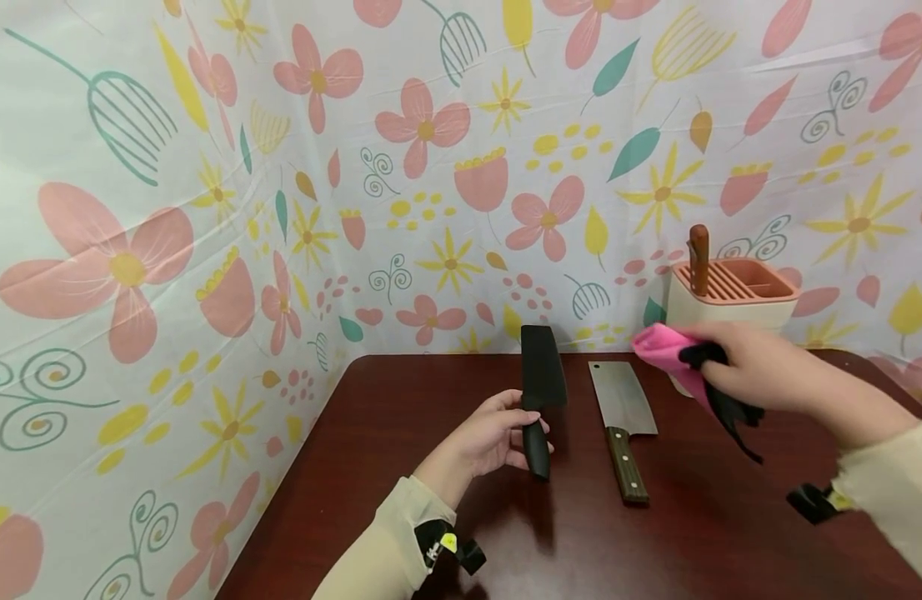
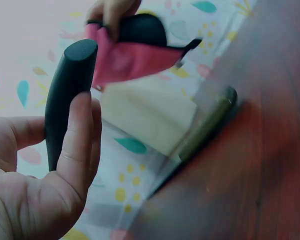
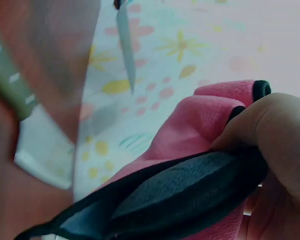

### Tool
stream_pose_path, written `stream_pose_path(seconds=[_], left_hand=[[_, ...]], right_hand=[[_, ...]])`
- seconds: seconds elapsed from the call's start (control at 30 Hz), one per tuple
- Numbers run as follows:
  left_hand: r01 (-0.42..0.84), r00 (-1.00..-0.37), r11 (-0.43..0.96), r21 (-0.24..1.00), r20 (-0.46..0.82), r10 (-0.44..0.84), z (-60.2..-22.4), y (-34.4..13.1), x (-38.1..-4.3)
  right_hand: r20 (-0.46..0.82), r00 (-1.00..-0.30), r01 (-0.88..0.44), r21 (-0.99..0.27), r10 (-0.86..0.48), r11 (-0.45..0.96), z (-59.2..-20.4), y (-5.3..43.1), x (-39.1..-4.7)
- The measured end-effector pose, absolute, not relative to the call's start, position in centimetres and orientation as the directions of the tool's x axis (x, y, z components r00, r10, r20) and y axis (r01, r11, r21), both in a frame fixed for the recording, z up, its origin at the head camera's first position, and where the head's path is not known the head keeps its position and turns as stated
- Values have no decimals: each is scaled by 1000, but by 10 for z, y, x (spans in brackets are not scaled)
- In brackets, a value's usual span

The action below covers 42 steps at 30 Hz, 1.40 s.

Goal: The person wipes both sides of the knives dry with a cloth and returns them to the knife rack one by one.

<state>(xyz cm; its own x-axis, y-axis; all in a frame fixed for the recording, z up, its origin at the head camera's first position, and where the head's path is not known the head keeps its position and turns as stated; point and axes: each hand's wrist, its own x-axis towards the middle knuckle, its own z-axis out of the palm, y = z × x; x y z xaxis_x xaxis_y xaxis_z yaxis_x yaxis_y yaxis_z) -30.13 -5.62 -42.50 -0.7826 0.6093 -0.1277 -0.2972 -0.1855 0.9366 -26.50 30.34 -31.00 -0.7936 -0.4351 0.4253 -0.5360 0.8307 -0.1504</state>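
My left hand (image 1: 487,435) grips a black knife (image 1: 542,365) by its handle, broad blade pointing away toward the back wall. In the left wrist view, thumb and fingers lie on either side of the black handle (image 2: 70,95). A pink cloth with black on its other side (image 1: 665,343) is pinched in my right hand (image 1: 764,367), raised over the table's right part. The cloth hangs in folds in the right wrist view. Between the hands, a cleaver (image 1: 624,400) with a wooden handle lies on the table, blade toward the back.
A cream knife block (image 1: 776,313) with an orange slotted top stands at the back right, partly behind my right hand. One brown-handled knife (image 1: 699,258) sits in it. The dark red table (image 1: 401,408) meets flower-patterned sheeting (image 1: 423,208) at the back and left.
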Motion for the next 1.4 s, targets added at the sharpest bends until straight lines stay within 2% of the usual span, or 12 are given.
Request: stream_pose_path(seconds=[0.2,0.43,0.8,1.13,1.4], left_hand=[[-240,-780,-228,944,-48,624,-406,-45,-289],[-209,-776,-261,942,3,631,-392,-36,-284],[-198,-762,-265,944,21,647,-388,-45,-281],[-214,-720,-350,912,95,688,-390,-53,-279],[-192,-726,-403,895,147,672,-395,-54,-278]], right_hand=[[458,-726,-621,-114,-513,776,-264,253,-296],[379,-771,-583,-98,-511,807,-243,201,-334],[423,-758,-583,-99,-496,807,-281,167,-376],[352,-824,-516,-145,-444,844,-303,152,-374],[381,-806,-534,-135,-454,835,-300,145,-365]])
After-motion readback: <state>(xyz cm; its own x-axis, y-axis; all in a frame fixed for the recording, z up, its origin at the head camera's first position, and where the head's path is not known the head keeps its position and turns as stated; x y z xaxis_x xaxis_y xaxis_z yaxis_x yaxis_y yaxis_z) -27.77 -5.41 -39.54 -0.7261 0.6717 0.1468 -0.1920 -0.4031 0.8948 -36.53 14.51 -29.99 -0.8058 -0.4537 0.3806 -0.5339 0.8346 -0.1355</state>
